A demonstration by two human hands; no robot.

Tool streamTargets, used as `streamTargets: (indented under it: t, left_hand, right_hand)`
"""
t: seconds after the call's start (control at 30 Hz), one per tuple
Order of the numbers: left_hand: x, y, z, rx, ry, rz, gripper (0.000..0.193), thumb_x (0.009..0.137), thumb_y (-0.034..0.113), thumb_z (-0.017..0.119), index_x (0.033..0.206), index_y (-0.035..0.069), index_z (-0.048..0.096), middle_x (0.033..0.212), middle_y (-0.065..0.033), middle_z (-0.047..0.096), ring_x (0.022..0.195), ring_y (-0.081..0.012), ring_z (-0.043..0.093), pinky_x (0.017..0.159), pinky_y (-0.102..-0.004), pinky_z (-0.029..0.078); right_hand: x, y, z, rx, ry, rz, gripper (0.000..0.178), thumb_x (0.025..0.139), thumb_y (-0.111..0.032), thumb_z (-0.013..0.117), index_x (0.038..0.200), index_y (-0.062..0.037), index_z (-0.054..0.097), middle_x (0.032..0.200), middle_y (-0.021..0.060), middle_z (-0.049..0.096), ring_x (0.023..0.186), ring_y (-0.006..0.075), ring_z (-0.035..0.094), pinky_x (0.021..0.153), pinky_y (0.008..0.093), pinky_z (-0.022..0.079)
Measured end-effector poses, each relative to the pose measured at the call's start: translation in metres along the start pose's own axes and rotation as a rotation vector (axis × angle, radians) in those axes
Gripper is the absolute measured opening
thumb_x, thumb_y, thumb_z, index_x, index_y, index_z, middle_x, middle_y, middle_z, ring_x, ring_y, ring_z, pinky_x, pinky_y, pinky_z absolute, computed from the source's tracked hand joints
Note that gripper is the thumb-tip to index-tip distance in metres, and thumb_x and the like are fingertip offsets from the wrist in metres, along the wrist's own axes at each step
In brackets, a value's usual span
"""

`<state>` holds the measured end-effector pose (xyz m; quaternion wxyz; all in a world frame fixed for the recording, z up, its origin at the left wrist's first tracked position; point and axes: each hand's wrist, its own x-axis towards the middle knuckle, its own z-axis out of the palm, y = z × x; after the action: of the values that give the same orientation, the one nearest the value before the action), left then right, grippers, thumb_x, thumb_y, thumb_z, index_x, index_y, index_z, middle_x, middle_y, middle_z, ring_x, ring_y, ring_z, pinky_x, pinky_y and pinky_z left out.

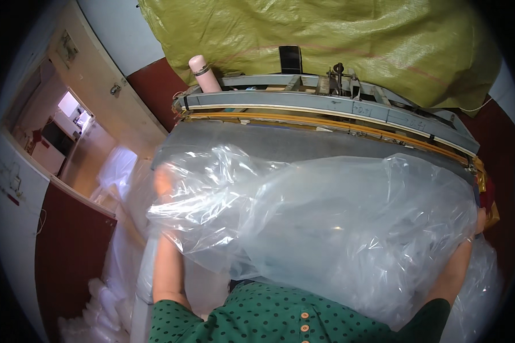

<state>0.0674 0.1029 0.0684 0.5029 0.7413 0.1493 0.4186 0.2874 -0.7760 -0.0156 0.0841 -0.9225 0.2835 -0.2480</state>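
Clear plastic film (pixel 337 228) is spread between the left hand (pixel 164 180), partly veiled by it, and the right hand (pixel 480 220), set wide apart; finger grip cannot be told. Beyond, a part-covered grey worktop (pixel 257 139) is backed by a metal frame (pixel 303 102).

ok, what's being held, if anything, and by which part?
Apparently the clear plastic film: left hand at its left side, right hand at its right side. Exact grip is too obscured to confirm.

Clear film (pixel 332 211) is spread between the left hand (pixel 163 178) (blurred, partly veiled) and the right hand (pixel 480 220) — behind, a pink bottle (pixel 207 77) is seen at a grey frame (pixel 320 105).
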Motion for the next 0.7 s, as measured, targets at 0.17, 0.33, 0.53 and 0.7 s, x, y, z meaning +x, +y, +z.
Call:
streamTargets:
  t: [0.17,0.33,0.53,0.7]
  left_hand:
    - [0.116,-0.004,-0.090,-0.162,0.358,0.137,0.017,0.090,0.017,0.045,0.099,0.004,0.054,0.097,-0.0088,0.056,0.086,-0.0162,0.052,0.076,-0.0300,0.044]
    - [0.195,0.046,-0.092,0.068,0.327,0.332,0.024,0.088,0.023,0.053,0.093,0.001,0.058,0.091,-0.0055,0.058,0.084,-0.0137,0.053,0.071,-0.0267,0.042]
    - [0.182,0.191,-0.025,0.909,0.431,1.014,0.016,0.083,0.013,0.056,0.094,0.002,0.059,0.098,-0.0094,0.060,0.090,-0.0223,0.056,0.078,-0.0307,0.043]
    - [0.040,0.091,0.060,0.820,-1.026,0.715,0.053,0.076,0.008,0.057,0.127,0.013,0.043,0.100,-0.0136,0.060,0.089,-0.0293,0.059,0.078,-0.0369,0.047]
  right_hand:
    - [0.003,-0.005,0.009,-0.007,-0.002,-0.005,0.039,0.089,-0.038,0.043,0.097,-0.0023,0.056,0.090,0.0164,0.063,0.085,0.0335,0.060,0.072,0.0411,0.045]
    - [0.001,-0.001,0.004,0.010,0.020,-0.007,0.040,0.089,-0.039,0.041,0.095,-0.0017,0.055,0.088,0.0166,0.062,0.082,0.0339,0.060,0.071,0.0411,0.045]
    - [0.003,-0.003,0.015,0.077,0.025,-0.035,0.042,0.089,-0.040,0.040,0.093,-0.0010,0.054,0.086,0.0168,0.062,0.079,0.0345,0.059,0.071,0.0411,0.044]
    - [-0.004,0.020,-0.001,0.187,0.054,-0.079,0.043,0.090,-0.041,0.039,0.091,-0.0004,0.054,0.084,0.0170,0.062,0.077,0.0349,0.058,0.070,0.0410,0.044]
